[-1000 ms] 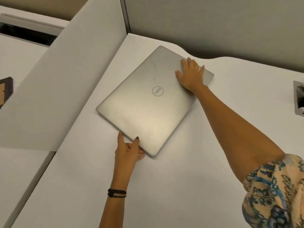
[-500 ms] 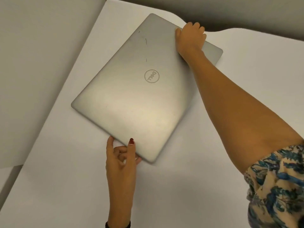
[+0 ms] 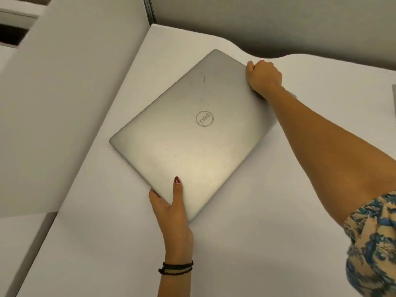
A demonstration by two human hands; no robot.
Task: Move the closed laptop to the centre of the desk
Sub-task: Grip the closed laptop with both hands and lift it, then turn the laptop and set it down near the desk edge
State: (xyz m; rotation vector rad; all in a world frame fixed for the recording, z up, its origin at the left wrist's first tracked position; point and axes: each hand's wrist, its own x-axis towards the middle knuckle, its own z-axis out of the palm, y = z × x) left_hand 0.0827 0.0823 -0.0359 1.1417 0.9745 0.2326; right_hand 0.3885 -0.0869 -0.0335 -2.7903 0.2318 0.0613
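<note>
A closed silver laptop (image 3: 192, 136) with a round logo lies slantwise on the white desk (image 3: 267, 243), toward its far left corner. My left hand (image 3: 171, 209) grips the laptop's near edge, thumb on the lid and fingers under it. My right hand (image 3: 262, 77) curls over the far edge near the laptop's right corner, its fingers hidden behind the edge. The near corner looks slightly raised off the desk.
A grey partition (image 3: 64, 103) runs along the desk's left side and another panel (image 3: 278, 22) stands behind it. The desk's back edge curves. A grey object (image 3: 393, 99) is cut off at the right border.
My left hand went from fingertips at the near edge to a grip with the thumb on the lid. My right hand shifted from flat on the lid to curled over the far edge.
</note>
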